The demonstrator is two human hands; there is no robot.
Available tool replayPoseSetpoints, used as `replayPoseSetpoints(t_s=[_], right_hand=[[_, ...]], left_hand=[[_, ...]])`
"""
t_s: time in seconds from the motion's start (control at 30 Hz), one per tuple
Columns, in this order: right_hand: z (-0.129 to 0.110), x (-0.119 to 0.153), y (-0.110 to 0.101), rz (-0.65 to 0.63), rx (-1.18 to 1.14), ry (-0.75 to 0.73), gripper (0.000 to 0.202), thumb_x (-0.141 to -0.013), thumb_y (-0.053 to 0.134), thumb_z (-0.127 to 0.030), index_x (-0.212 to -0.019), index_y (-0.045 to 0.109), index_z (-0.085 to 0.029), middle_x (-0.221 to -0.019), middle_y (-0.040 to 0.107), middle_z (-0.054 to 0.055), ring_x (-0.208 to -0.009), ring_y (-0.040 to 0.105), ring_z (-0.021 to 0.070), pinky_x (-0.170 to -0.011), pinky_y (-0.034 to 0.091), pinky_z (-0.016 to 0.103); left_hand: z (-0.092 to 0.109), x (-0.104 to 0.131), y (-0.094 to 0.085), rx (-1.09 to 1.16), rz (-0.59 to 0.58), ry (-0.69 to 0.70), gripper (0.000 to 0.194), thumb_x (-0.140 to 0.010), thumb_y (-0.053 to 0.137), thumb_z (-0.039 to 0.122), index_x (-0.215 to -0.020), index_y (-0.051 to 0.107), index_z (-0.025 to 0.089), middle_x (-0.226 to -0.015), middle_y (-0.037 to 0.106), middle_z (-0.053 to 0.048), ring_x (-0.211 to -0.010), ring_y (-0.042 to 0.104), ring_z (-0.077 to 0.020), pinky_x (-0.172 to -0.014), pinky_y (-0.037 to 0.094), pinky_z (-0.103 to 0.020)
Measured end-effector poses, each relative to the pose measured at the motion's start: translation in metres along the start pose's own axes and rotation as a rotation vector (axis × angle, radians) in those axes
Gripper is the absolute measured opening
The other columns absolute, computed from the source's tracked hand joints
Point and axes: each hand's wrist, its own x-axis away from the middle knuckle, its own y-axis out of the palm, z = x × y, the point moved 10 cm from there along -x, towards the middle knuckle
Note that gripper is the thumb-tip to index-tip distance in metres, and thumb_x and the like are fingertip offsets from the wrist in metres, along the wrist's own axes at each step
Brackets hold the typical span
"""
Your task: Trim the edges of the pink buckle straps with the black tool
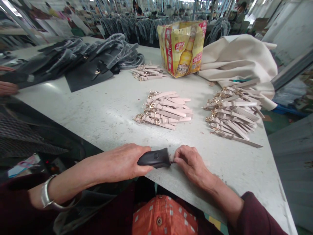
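Note:
Near the table's front edge, my left hand (127, 161) is wrapped round a black handheld tool (156, 158), which points to the right. Right at the tool's tip, my right hand (192, 164) has its thumb and fingers pinched together. Whatever lies between those fingers is too small to make out; a bit of pale strap seems to show at the tip. Beyond my hands lies a middle pile of pale pink straps with gold buckles (163, 111). A second, larger strap pile (234, 114) lies to the right.
A small strap pile (148, 71) lies beside a yellow beer-print bag (182, 49). Cream material (239, 58) is heaped at the back right. Black bags with wrapped handles (90, 62) cover the back left. Another person's hand (8, 86) shows at the left edge.

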Motion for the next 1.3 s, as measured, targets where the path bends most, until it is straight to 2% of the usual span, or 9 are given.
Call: replayPoseSetpoints(t_s=[0.13,0.27,0.37,0.43,0.5,0.77,1.0,1.17,1.3], right_hand=[[0.016,-0.001,-0.002,0.084,-0.047,0.124,0.018,-0.104,0.054,-0.020,-0.087,0.058,-0.023,-0.080,0.067,0.000,-0.077,0.058,0.0188,-0.079,0.039,0.033],[0.012,-0.001,-0.005,0.104,-0.046,0.107,0.016,-0.107,0.049,-0.022,-0.092,0.056,-0.024,-0.084,0.069,0.001,-0.078,0.060,0.0193,-0.079,0.041,0.033],[0.006,0.000,-0.006,0.065,-0.069,0.061,0.010,-0.095,0.059,-0.014,-0.096,0.057,-0.024,-0.091,0.073,0.001,-0.086,0.065,0.0205,-0.085,0.044,0.035],[0.005,0.001,-0.005,0.036,-0.080,0.036,0.025,-0.083,0.063,-0.004,-0.098,0.058,-0.024,-0.095,0.074,0.001,-0.092,0.067,0.0212,-0.089,0.045,0.036],[0.007,0.001,-0.006,0.035,-0.076,0.029,0.032,-0.078,0.063,0.001,-0.098,0.058,-0.023,-0.096,0.075,0.001,-0.093,0.068,0.0214,-0.090,0.046,0.036],[0.010,0.002,-0.005,0.036,-0.057,0.012,0.029,-0.083,0.067,0.002,-0.098,0.060,-0.022,-0.094,0.074,0.001,-0.090,0.068,0.0207,-0.086,0.047,0.036],[0.009,0.001,-0.006,0.033,-0.045,-0.014,0.027,-0.086,0.068,0.002,-0.098,0.060,-0.021,-0.094,0.073,0.002,-0.089,0.067,0.0202,-0.086,0.046,0.034],[0.009,0.000,-0.006,0.023,-0.045,-0.013,0.030,-0.084,0.069,0.004,-0.098,0.062,-0.021,-0.094,0.073,0.001,-0.089,0.067,0.0196,-0.086,0.046,0.034],[0.009,0.001,-0.005,0.026,-0.045,-0.022,0.028,-0.086,0.070,0.002,-0.101,0.063,-0.021,-0.095,0.073,0.002,-0.090,0.068,0.0205,-0.087,0.047,0.036]], left_hand=[[-0.007,0.003,0.002,0.006,0.001,-0.009,0.023,-0.089,0.060,0.045,-0.090,0.072,0.026,-0.083,0.080,-0.001,-0.076,0.075,-0.0221,-0.067,0.045,-0.029],[-0.009,0.003,0.002,-0.016,-0.040,-0.010,0.021,-0.089,0.059,0.043,-0.091,0.071,0.027,-0.080,0.079,-0.001,-0.073,0.072,-0.0208,-0.064,0.044,-0.029],[-0.005,-0.002,-0.002,-0.067,-0.062,-0.015,0.020,-0.089,0.059,0.044,-0.091,0.070,0.027,-0.075,0.075,0.000,-0.069,0.070,-0.0203,-0.063,0.042,-0.029],[-0.001,-0.007,-0.004,-0.099,-0.074,-0.014,0.020,-0.088,0.059,0.045,-0.090,0.069,0.027,-0.073,0.074,0.000,-0.067,0.068,-0.0201,-0.062,0.041,-0.029],[0.001,-0.011,-0.005,-0.103,-0.076,-0.013,0.020,-0.088,0.059,0.045,-0.089,0.068,0.027,-0.073,0.073,0.000,-0.066,0.067,-0.0198,-0.062,0.040,-0.030],[-0.007,-0.004,-0.003,-0.045,-0.065,0.014,0.019,-0.088,0.060,0.044,-0.091,0.070,0.028,-0.080,0.077,0.001,-0.071,0.070,-0.0198,-0.066,0.042,-0.029],[0.002,-0.012,-0.006,-0.098,-0.057,0.020,0.018,-0.087,0.060,0.044,-0.088,0.069,0.028,-0.073,0.073,0.001,-0.066,0.067,-0.0200,-0.062,0.039,-0.030],[-0.011,-0.012,-0.009,-0.030,-0.006,-0.004,0.023,-0.089,0.060,0.047,-0.091,0.071,0.027,-0.080,0.078,0.000,-0.071,0.070,-0.0200,-0.064,0.042,-0.029],[-0.014,-0.006,-0.006,-0.031,-0.044,-0.025,0.021,-0.088,0.060,0.045,-0.088,0.070,0.027,-0.075,0.076,0.002,-0.067,0.068,-0.0188,-0.063,0.041,-0.028]])
